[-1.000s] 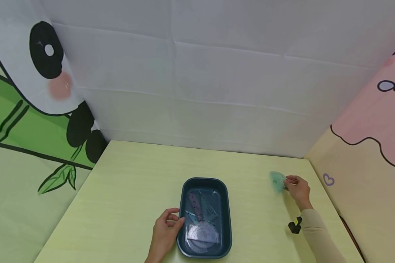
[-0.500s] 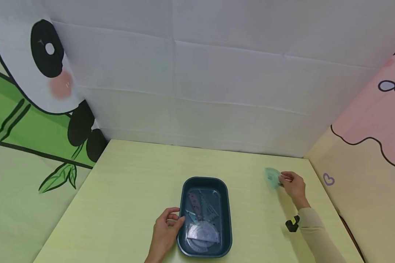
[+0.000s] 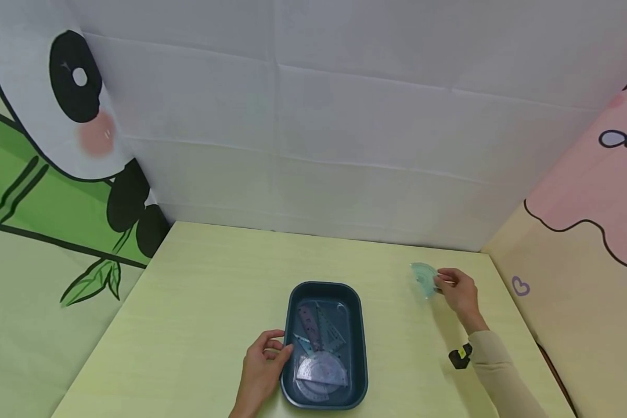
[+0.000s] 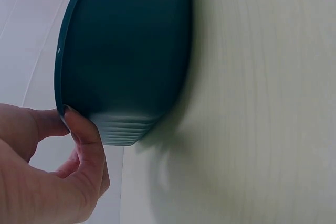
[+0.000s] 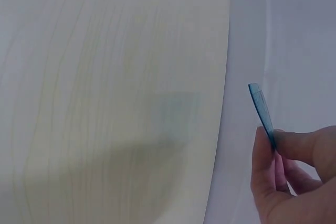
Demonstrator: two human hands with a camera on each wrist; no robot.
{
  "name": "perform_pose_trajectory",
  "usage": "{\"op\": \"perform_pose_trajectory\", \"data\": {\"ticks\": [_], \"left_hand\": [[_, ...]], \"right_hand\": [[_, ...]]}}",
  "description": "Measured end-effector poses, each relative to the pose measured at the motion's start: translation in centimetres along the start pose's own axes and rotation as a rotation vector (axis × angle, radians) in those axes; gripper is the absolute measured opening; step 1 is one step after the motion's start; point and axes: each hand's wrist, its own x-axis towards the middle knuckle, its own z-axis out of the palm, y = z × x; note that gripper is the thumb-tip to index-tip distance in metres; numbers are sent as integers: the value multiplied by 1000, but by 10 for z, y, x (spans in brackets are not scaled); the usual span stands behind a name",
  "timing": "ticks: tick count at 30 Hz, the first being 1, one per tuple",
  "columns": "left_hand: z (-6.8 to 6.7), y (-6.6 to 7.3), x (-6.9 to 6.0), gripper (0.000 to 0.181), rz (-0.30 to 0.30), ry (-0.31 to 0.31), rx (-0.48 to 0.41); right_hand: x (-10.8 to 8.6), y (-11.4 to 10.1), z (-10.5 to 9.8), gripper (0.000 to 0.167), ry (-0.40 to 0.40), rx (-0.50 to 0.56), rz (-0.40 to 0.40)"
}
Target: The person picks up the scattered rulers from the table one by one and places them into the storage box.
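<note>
A clear teal protractor (image 3: pixel 423 278) is pinched between thumb and fingers of my right hand (image 3: pixel 458 292), held above the right side of the table. Edge-on, the same protractor (image 5: pixel 261 113) shows as a thin strip in the right wrist view. My left hand (image 3: pixel 261 367) grips the left rim of a dark blue tray (image 3: pixel 364 348). In the left wrist view, the thumb and a finger of that hand (image 4: pixel 58 171) pinch the tray's rim. Inside the tray lie a purple ruler (image 3: pixel 310 325), clear set squares (image 3: pixel 331 334) and a clear round-edged protractor (image 3: pixel 322 370).
The pale yellow table (image 3: pixel 214 290) meets a white wall covering (image 3: pixel 345 145) at the back. A printed panel stands at the left, a pink and cream one (image 3: pixel 580 232) at the right. A small black device (image 3: pixel 460 356) is at the right wrist.
My right hand has moved left and slightly toward the back of the table, carrying the teal protractor. The left hand and the tray have stayed in place.
</note>
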Motion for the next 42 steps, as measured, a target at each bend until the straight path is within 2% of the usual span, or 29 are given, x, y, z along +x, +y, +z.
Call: {"op": "perform_pose_trajectory", "data": {"ticks": [18,35,42], "left_hand": [[1,-2,1,35,11,3,-10],[2,-2,1,33,4,9,-8],[1,-3,1,34,20,8,-5]], "right_hand": [[-13,-29,10,33,-74,26,-87],[-28,-52,25,30,-128,3,-172],[-34,-59,32,30,-145,22,-197]]}}
